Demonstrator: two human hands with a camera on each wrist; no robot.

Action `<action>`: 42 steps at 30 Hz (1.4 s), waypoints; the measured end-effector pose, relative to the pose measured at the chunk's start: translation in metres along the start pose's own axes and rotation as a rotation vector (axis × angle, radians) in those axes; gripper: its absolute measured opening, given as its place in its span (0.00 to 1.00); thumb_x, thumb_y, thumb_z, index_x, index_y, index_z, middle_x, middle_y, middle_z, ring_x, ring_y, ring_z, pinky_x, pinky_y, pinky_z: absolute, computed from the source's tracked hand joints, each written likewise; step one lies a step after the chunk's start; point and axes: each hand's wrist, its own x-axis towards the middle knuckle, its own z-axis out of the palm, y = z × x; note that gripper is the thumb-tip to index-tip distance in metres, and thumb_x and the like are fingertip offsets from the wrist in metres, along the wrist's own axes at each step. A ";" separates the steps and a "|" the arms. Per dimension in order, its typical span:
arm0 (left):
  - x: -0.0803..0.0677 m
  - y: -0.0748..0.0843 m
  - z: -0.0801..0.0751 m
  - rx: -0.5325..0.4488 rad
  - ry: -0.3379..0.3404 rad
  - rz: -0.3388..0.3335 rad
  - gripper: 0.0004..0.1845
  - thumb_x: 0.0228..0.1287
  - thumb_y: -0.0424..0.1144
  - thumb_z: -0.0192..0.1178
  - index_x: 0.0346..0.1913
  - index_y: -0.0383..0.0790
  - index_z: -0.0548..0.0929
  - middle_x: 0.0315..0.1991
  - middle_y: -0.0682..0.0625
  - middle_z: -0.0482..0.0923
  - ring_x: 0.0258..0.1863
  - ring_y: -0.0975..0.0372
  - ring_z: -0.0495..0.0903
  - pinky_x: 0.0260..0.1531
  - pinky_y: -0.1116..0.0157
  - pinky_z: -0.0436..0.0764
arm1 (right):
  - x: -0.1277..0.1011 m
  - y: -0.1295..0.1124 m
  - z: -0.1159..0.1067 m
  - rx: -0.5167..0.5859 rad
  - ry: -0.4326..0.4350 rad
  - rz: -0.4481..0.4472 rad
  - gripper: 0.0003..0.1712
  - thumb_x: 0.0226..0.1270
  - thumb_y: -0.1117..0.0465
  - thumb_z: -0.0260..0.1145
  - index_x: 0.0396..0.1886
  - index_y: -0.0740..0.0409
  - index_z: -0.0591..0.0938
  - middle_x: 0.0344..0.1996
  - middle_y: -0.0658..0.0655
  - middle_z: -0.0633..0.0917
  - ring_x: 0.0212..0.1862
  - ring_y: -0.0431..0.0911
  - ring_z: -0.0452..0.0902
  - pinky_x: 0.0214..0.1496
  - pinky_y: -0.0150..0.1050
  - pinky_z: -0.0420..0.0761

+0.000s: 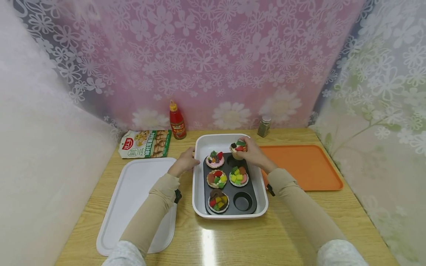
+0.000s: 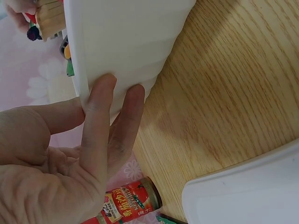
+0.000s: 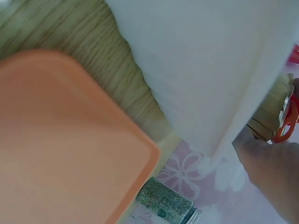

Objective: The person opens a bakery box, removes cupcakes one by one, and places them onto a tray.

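The right hand pinches a toy cupcake with curled fingers, holding it just above the empty back-right cup of the dark muffin pan inside the white tray. The left hand lies open, straight fingers against the tray's left wall. The sauce bottle and snack bag carry writing too small to read.

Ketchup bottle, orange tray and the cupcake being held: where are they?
ketchup bottle (image 1: 177,123): head view, on its red label.
orange tray (image 1: 306,166): head view, on its bare flat middle.
cupcake (image 1: 239,146): head view, on its fruit topping, held by the right hand (image 1: 254,155).
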 end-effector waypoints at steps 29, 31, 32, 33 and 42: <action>0.000 -0.003 0.001 0.005 0.002 -0.001 0.33 0.77 0.34 0.59 0.80 0.38 0.61 0.63 0.30 0.77 0.54 0.44 0.84 0.49 0.49 0.89 | -0.004 -0.001 -0.033 0.045 0.141 -0.006 0.39 0.70 0.62 0.74 0.75 0.67 0.68 0.69 0.72 0.63 0.68 0.64 0.62 0.75 0.61 0.70; 0.000 -0.003 0.001 0.004 0.005 0.002 0.33 0.77 0.34 0.59 0.80 0.38 0.61 0.62 0.30 0.77 0.53 0.44 0.85 0.49 0.49 0.89 | -0.004 0.003 -0.039 0.036 0.148 0.001 0.40 0.71 0.61 0.73 0.77 0.66 0.67 0.71 0.72 0.62 0.69 0.64 0.62 0.76 0.61 0.69; 0.000 -0.003 0.001 0.005 0.006 0.004 0.33 0.77 0.34 0.59 0.80 0.38 0.61 0.62 0.30 0.77 0.53 0.44 0.85 0.48 0.50 0.90 | -0.005 0.004 -0.042 0.029 0.153 0.009 0.41 0.71 0.60 0.74 0.78 0.66 0.66 0.71 0.73 0.62 0.69 0.64 0.63 0.75 0.61 0.70; 0.000 -0.003 0.001 0.003 0.008 0.005 0.34 0.77 0.34 0.59 0.80 0.38 0.61 0.62 0.30 0.77 0.52 0.44 0.85 0.47 0.50 0.90 | -0.005 0.005 -0.045 0.015 0.159 0.016 0.42 0.71 0.59 0.74 0.79 0.65 0.66 0.72 0.73 0.62 0.69 0.65 0.63 0.75 0.61 0.70; 0.000 -0.004 0.003 -0.003 0.017 0.021 0.33 0.77 0.33 0.59 0.80 0.38 0.61 0.60 0.30 0.77 0.51 0.44 0.86 0.46 0.50 0.90 | -0.008 0.019 -0.064 -0.032 0.199 0.075 0.44 0.74 0.56 0.71 0.81 0.68 0.62 0.75 0.75 0.60 0.72 0.69 0.64 0.78 0.64 0.69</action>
